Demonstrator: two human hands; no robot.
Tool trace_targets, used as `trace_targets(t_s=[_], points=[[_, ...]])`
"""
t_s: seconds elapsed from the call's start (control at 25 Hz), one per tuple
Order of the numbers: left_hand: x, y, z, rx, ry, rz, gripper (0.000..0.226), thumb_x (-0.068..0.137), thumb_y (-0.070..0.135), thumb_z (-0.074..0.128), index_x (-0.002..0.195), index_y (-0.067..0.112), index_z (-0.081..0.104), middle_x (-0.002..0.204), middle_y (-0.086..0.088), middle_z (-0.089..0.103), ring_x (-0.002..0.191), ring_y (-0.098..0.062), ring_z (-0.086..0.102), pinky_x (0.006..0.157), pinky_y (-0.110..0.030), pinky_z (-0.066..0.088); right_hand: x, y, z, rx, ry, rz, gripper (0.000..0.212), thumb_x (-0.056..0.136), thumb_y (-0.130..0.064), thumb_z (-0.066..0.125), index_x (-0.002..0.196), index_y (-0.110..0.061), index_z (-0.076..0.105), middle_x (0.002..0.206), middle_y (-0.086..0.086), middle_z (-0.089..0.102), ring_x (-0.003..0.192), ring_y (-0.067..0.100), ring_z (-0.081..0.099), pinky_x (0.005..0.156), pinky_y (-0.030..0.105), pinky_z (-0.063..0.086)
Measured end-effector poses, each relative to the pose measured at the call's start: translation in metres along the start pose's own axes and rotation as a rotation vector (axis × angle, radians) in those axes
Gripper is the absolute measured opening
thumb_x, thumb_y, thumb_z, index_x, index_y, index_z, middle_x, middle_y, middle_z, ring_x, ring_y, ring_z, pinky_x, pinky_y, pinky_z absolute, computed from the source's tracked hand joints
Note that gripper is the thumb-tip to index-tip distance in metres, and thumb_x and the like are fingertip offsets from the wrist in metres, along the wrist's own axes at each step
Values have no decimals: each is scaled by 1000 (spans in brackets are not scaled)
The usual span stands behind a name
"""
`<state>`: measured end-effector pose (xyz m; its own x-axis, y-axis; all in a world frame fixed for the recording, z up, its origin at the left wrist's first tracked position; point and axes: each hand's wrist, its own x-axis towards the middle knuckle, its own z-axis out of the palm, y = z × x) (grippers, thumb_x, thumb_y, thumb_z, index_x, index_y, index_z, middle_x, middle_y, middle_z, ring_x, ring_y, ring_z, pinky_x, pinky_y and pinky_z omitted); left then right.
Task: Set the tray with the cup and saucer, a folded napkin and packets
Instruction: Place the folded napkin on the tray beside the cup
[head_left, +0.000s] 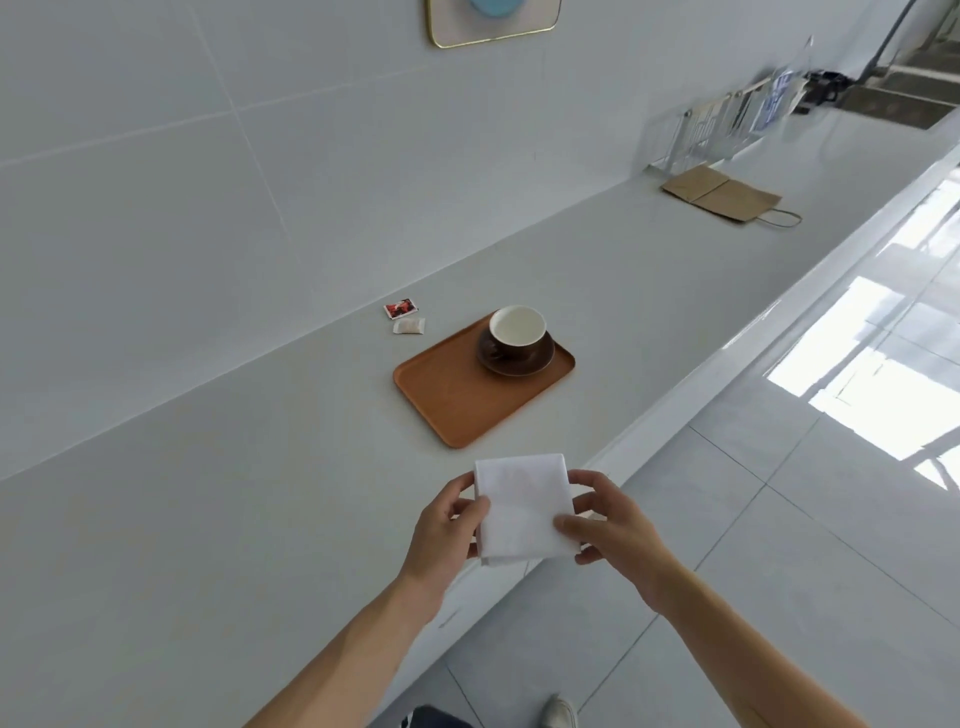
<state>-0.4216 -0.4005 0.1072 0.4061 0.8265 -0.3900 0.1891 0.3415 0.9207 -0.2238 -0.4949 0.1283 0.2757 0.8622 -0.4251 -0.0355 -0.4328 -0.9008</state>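
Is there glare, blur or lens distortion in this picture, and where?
Head view: strong window glare on the glossy floor tiles at right; wide-angle lens bends the white countertop edge; the far rack is smeared; the orange wooden tray, both hands and folded white napkin stay sharp, shadows soft.

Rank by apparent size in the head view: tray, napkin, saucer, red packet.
1. Tray, clearly the largest.
2. Napkin, though it is held nearer the camera, so it may look larger than it really is.
3. Saucer.
4. Red packet, the smallest.
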Motion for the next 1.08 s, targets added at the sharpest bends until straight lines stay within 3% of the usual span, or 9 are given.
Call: trace_targets(t_s=[0.28, 0.44, 0.56, 0.76, 0.96, 1.08], points=[[31, 14, 24, 6, 7, -62, 32, 87, 28, 60, 116, 42, 61, 102, -9, 65, 90, -22, 70, 67, -31, 59, 46, -12, -40, -31, -93, 14, 37, 71, -27, 73, 103, -40, 60, 96, 5, 64, 74, 19, 71, 63, 28, 57], [57, 14, 10, -104, 45, -110, 43, 73, 25, 69, 114, 37, 63, 102, -7, 69, 92, -23, 71, 72, -35, 60, 93, -21, -36, -67, -109, 11, 30, 81, -20, 71, 100, -41, 61, 94, 7, 65, 79, 20, 72, 65, 32, 60], [81, 9, -2, -147, 150, -128, 40, 74, 20, 72, 112, 28, 62, 103, -8, 70, 92, -23, 71, 74, -35, 60, 133, -33, -24, -132, -123, 16, 28, 84, -18, 71, 101, -39, 62, 94, 7, 65, 82, 21, 71, 71, 36, 62], [123, -2, -15, -191, 289, -165, 33, 81, 7, 71, 109, 22, 61, 103, -12, 67, 91, -27, 70, 76, -41, 61, 192, -46, -2, -261, -151, 28, 28, 85, -14, 70, 102, -35, 62, 93, 5, 64, 75, 14, 67, 59, 21, 56], [153, -9, -27, -113, 419, -205, 34, 83, 8, 70, 113, 21, 61, 100, -10, 66, 91, -26, 68, 73, -38, 62, 235, -47, 19, -339, -207, 77, 36, 85, -11, 70, 113, -33, 61, 100, 0, 67, 89, 21, 68, 77, 41, 62], [166, -13, -32, -58, 464, -233, 34, 84, 12, 69, 116, 22, 61, 98, -6, 66, 89, -24, 67, 73, -41, 62, 257, -45, 28, -364, -241, 110, 40, 84, -8, 70, 117, -28, 60, 103, -1, 68, 92, 18, 68, 80, 44, 61]])
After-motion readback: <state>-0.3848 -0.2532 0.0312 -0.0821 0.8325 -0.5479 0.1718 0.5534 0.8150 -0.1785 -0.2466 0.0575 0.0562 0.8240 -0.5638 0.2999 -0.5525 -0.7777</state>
